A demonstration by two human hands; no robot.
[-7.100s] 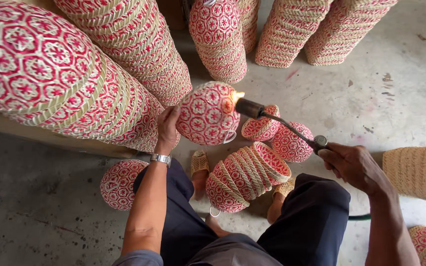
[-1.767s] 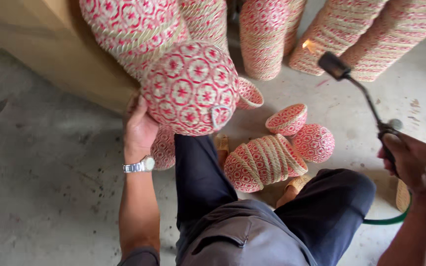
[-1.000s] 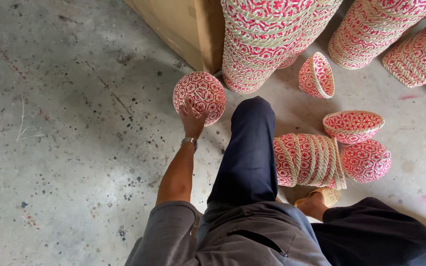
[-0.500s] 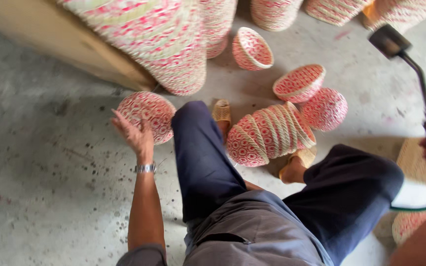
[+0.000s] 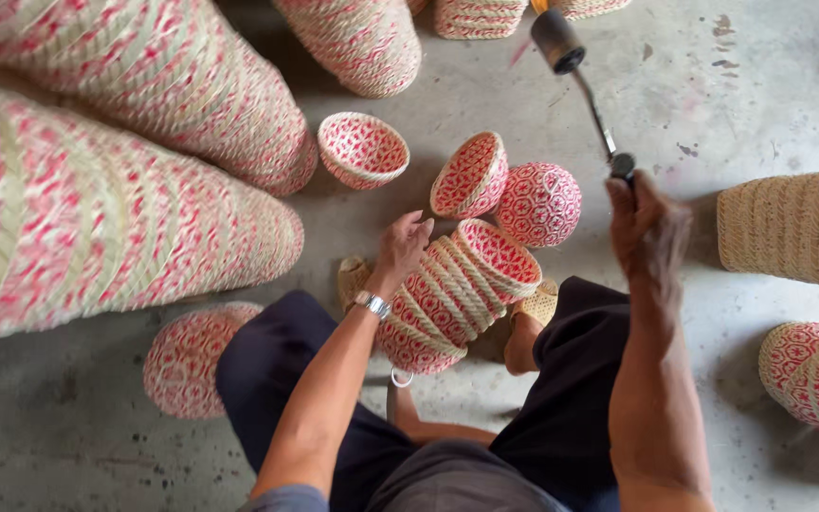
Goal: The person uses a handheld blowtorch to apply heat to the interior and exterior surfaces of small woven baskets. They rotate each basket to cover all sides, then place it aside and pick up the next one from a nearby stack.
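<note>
My left hand [image 5: 404, 246] reaches with spread fingers to the top of a short stack of red-and-white woven baskets [image 5: 457, 294] lying on its side between my legs. It touches or nearly touches the stack's upper rim. My right hand [image 5: 646, 232] grips the handle of a long-necked gas torch [image 5: 575, 81], whose dark head points up and away toward the far baskets. Three single woven bowls lie just beyond the stack: one open-side up [image 5: 362, 150], one tilted [image 5: 469, 174], one upside down [image 5: 538, 204]. Another upturned bowl [image 5: 191, 358] rests by my left knee.
Tall stacks of the same red woven baskets [image 5: 125, 171] lie on the left and at the top [image 5: 357, 43]. A plain straw-coloured stack [image 5: 793, 228] is at the right, more red baskets [image 5: 812, 370] below it. The floor is grey concrete [image 5: 713, 95].
My left hand has let go of the bowl it set down by my left knee and moved right to the stack between my legs. The torch stays raised in my right hand.
</note>
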